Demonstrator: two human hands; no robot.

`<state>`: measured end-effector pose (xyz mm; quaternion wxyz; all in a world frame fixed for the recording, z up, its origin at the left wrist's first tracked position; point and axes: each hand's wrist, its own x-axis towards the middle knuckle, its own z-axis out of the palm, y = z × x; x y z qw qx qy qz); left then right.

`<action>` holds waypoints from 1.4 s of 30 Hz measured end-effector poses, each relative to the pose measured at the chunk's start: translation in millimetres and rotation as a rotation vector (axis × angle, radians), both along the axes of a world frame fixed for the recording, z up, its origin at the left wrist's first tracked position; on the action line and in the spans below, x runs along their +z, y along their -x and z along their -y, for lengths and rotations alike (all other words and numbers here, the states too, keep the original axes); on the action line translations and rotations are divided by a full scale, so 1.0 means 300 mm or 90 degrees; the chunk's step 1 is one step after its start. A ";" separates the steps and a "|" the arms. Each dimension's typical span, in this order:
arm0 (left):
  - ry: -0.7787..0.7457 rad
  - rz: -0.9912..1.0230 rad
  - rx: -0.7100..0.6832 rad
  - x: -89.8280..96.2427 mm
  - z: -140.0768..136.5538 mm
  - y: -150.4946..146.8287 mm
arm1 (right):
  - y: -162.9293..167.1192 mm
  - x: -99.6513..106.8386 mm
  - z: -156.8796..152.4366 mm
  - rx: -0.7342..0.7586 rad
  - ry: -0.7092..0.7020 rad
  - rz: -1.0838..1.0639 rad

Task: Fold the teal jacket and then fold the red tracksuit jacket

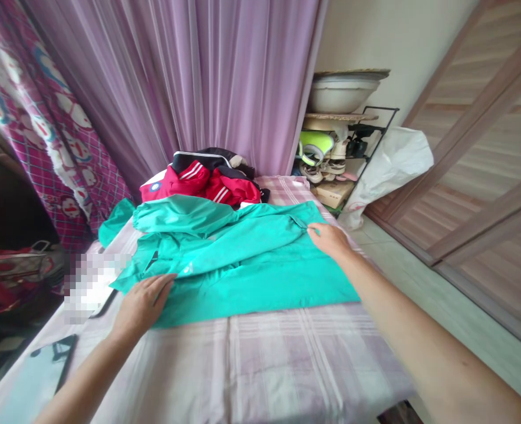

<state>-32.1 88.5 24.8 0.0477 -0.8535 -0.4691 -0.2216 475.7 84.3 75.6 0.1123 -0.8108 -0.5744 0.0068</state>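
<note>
A teal-green jacket (269, 277) lies spread on the bed, its collar side to the left and its hem to the right. One sleeve is stretched lengthwise across its front, while the other lies bunched along the far side. My right hand (331, 240) pinches the cuff end of the stretched sleeve near the hem. Close to the collar, my left hand (144, 301) rests on the jacket beside a small white logo, its fingers extended and lying fairly flat. The fabric directly under the left palm is hidden.
Red and black clothes (207, 179) are piled beyond the jacket. A phone (43, 371) lies at the bed's near left. Right of the curtain (251, 88) stand a shoe rack (366, 132) and a white bag (391, 168). Wooden doors (477, 147) line the right side.
</note>
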 end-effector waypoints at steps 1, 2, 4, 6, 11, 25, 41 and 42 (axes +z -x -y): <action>0.010 0.009 0.031 -0.005 -0.016 0.014 | 0.008 0.008 -0.056 -0.018 0.010 -0.035; 0.025 0.015 0.051 -0.012 -0.029 0.024 | 0.013 0.010 -0.109 -0.033 0.025 -0.067; 0.059 0.021 0.063 -0.033 -0.046 0.036 | 0.019 0.005 -0.199 -0.056 0.060 -0.107; 0.075 0.031 0.061 -0.054 -0.049 0.040 | 0.022 -0.007 -0.262 -0.072 0.099 -0.123; 0.074 0.060 0.077 -0.084 -0.040 0.041 | 0.019 -0.002 -0.324 -0.055 0.220 -0.111; 0.071 0.110 -0.028 -0.077 -0.021 0.100 | -0.156 0.124 0.167 -0.099 -0.081 0.102; 0.115 -0.013 -0.057 0.089 0.052 -0.245 | 0.312 0.064 0.193 0.179 -0.173 0.088; 0.109 -0.018 -0.050 0.084 0.045 -0.312 | 0.386 0.040 0.166 0.256 -0.164 0.056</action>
